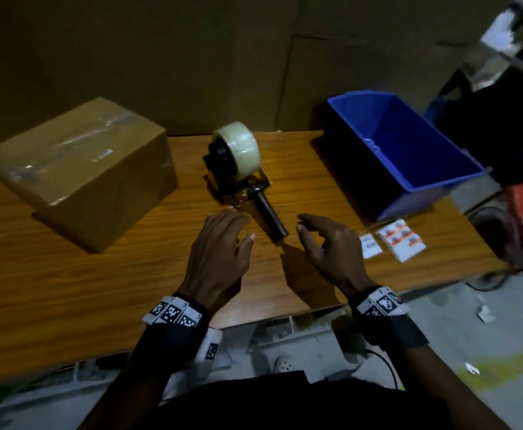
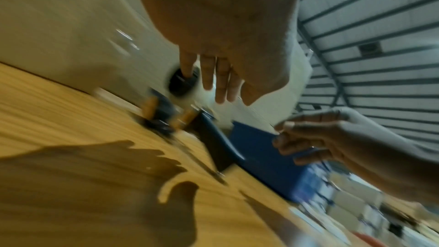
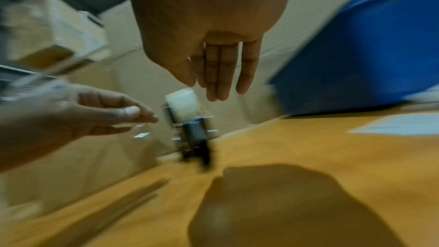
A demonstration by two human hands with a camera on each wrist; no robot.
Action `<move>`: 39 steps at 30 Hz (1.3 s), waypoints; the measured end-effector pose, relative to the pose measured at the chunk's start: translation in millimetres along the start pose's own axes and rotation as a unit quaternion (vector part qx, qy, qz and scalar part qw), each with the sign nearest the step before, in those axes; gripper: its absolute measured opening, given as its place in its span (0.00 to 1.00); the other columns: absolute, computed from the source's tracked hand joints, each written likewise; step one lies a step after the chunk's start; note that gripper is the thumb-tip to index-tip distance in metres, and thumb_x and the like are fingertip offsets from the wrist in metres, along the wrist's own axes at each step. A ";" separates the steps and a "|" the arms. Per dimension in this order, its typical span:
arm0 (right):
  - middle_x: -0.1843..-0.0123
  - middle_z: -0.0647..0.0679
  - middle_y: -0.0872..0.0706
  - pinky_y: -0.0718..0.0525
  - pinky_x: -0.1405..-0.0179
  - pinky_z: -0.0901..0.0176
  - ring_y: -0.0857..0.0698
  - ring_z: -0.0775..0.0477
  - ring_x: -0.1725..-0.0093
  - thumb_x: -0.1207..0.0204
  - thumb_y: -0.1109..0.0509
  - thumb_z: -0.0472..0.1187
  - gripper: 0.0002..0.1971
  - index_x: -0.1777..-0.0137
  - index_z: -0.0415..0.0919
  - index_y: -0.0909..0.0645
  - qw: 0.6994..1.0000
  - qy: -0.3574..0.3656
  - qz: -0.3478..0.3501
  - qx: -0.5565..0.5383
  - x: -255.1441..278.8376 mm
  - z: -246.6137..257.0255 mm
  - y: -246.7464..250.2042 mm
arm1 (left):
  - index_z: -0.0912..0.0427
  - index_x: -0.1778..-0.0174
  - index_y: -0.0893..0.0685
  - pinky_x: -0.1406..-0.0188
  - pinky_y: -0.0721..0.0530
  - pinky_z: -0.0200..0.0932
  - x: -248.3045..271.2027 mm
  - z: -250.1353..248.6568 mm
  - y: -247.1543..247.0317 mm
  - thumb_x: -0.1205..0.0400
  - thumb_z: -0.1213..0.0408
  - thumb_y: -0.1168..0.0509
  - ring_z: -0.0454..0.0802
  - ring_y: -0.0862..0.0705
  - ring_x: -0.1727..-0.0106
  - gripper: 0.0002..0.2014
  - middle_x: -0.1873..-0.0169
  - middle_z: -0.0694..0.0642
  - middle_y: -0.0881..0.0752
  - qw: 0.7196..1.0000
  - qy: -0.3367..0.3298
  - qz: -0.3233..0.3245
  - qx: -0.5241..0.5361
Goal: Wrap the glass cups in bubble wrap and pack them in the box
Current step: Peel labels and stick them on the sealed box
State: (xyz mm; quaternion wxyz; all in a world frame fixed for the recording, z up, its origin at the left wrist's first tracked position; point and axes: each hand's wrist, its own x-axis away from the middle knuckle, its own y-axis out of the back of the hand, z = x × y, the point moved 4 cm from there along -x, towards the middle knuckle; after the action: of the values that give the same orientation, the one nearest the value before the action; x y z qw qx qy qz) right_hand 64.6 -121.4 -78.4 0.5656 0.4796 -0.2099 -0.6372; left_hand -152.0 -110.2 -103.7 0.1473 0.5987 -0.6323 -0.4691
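Table (image 1: 67, 290): wooden; I have both hands hovering over its middle.
Box (image 1: 80, 169): cardboard, closed and taped across the top, far left. I judge it stiff but loaded with fragile glass, so I'd lift it from underneath, both sides.
Bin (image 1: 409, 150): blue plastic, far right.
Tape dispenser (image 1: 238, 169): between my hands, handle toward me; the handle is the place to grasp.
Left hand (image 1: 219, 252): fingers relaxed, holding nothing.
Right hand (image 1: 328, 243): loosely spread, holding nothing.
Cups, bubble wrap: none visible; presumably inside the box.
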 end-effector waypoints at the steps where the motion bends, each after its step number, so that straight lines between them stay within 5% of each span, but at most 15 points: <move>1: 0.45 0.50 0.07 0.28 0.65 0.65 0.11 0.46 0.60 0.19 0.30 0.48 0.14 0.37 0.45 0.12 1.000 -0.020 0.001 0.002 6.9 -16.6 7.8 | 0.63 0.38 0.13 0.34 0.19 0.60 -4.1 -13.4 -10.0 0.16 0.57 0.37 0.60 0.18 0.30 0.17 0.38 0.61 0.13 1.000 -0.008 0.006 0.004; 4: 0.49 0.51 0.07 0.16 0.63 0.56 0.10 0.45 0.57 0.20 0.31 0.50 0.14 0.41 0.47 0.10 0.997 -0.079 -0.002 0.001 29.2 -69.4 32.5 | 0.60 0.40 0.12 0.47 0.16 0.49 -14.5 -56.8 -41.9 0.16 0.55 0.36 0.59 0.15 0.38 0.16 0.41 0.58 0.12 0.999 -0.013 0.043 0.023; 7: 0.50 0.50 0.07 0.12 0.60 0.46 0.09 0.44 0.53 0.21 0.29 0.48 0.10 0.43 0.49 0.10 0.991 -0.135 -0.013 0.007 50.9 -118.9 56.1 | 0.58 0.39 0.13 0.50 0.18 0.45 -23.1 -94.6 -75.9 0.15 0.52 0.37 0.56 0.15 0.38 0.17 0.39 0.54 0.12 0.996 -0.021 0.076 0.033; 17: 0.48 0.47 0.07 0.14 0.54 0.48 0.09 0.42 0.50 0.22 0.27 0.43 0.13 0.39 0.45 0.12 0.973 -0.228 0.022 0.002 72.8 -236.8 107.6 | 0.53 0.38 0.14 0.55 0.16 0.48 -44.3 -163.0 -154.4 0.18 0.50 0.35 0.53 0.14 0.43 0.17 0.40 0.50 0.13 0.987 0.014 0.162 0.014; 23: 0.46 0.50 0.07 0.14 0.54 0.50 0.09 0.45 0.52 0.22 0.28 0.43 0.13 0.39 0.46 0.12 0.976 -0.210 0.053 -0.020 51.6 -239.2 96.2 | 0.52 0.31 0.20 0.50 0.20 0.48 -56.0 -163.8 -179.3 0.20 0.49 0.29 0.55 0.19 0.36 0.22 0.33 0.50 0.18 0.975 0.052 0.211 -0.048; 29: 0.45 0.48 0.08 0.20 0.55 0.56 0.11 0.44 0.48 0.23 0.26 0.46 0.16 0.37 0.47 0.13 0.981 -0.150 0.124 -0.012 39.4 -211.1 62.4 | 0.57 0.21 0.26 0.32 0.25 0.50 -61.9 -162.3 -198.5 0.20 0.44 0.29 0.56 0.29 0.23 0.34 0.21 0.54 0.29 0.962 0.045 0.251 -0.096; 33: 0.48 0.44 0.09 0.17 0.56 0.51 0.13 0.41 0.49 0.24 0.26 0.45 0.11 0.45 0.42 0.12 0.980 -0.131 0.147 -0.009 30.9 -204.3 55.9 | 0.56 0.26 0.21 0.35 0.25 0.50 -63.5 -161.6 -198.9 0.20 0.43 0.29 0.56 0.27 0.25 0.30 0.22 0.54 0.27 0.963 0.042 0.245 -0.101; 39: 0.45 0.44 0.16 0.26 0.59 0.54 0.16 0.41 0.47 0.22 0.26 0.46 0.08 0.49 0.42 0.16 0.972 -0.116 0.202 0.014 18.4 -210.9 43.1 | 0.55 0.37 0.15 0.45 0.24 0.49 -67.4 -162.8 -201.8 0.22 0.44 0.27 0.55 0.22 0.33 0.23 0.29 0.51 0.22 0.966 0.034 0.236 -0.100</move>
State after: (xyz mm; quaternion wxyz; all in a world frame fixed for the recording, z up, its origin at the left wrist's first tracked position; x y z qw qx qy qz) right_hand 267.8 -92.1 -145.6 0.6478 0.3577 -0.3757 -0.5578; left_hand 110.8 -86.1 -149.7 0.3347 0.4304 -0.7000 -0.4612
